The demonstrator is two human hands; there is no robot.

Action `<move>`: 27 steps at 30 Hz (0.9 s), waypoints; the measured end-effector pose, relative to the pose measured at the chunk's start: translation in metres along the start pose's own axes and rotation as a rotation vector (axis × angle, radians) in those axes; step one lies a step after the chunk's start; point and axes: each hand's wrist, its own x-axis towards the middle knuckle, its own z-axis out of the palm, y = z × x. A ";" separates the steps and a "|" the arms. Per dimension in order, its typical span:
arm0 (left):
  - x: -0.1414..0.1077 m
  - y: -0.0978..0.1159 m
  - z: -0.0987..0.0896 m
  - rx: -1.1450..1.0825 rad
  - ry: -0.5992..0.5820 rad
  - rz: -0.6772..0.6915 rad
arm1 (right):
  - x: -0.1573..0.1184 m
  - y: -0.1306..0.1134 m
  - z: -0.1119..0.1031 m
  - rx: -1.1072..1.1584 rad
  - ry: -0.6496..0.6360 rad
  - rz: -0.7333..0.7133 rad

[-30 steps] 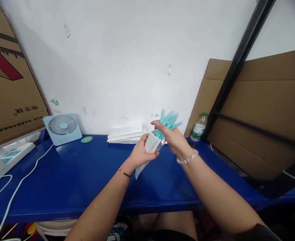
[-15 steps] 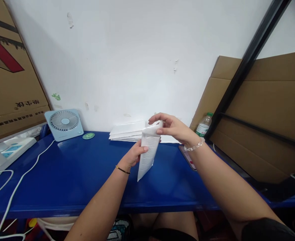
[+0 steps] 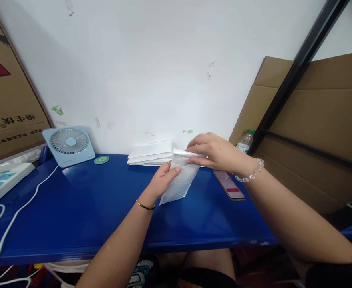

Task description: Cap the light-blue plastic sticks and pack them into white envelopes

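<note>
A flat white padded envelope (image 3: 180,182) is held tilted above the blue table, its top edge toward the wall. My left hand (image 3: 163,179) grips its left side, thumb on the near face and the other fingers behind. At the top edge, my right hand (image 3: 210,151) pinches the envelope between thumb and fingers. Whether a flap is folded there is partly hidden by the fingers. Behind the envelope, a stack of white envelopes (image 3: 150,151) lies against the wall.
A phone (image 3: 229,186) lies right of my hands, with a green-capped bottle (image 3: 245,141) behind it. On the left are a light blue fan (image 3: 70,145), a green disc (image 3: 101,160) and a white power strip (image 3: 9,178) with cables. Cardboard (image 3: 313,132) and a black metal post (image 3: 292,80) flank the right side.
My right hand has closed from a loose, raised hold onto the envelope's top edge and moved right. The envelope has turned to show more of its face. The view has shifted slightly.
</note>
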 end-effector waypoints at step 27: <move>0.009 -0.001 -0.036 -0.427 0.836 -0.024 | -0.027 0.166 0.119 -0.215 0.260 0.981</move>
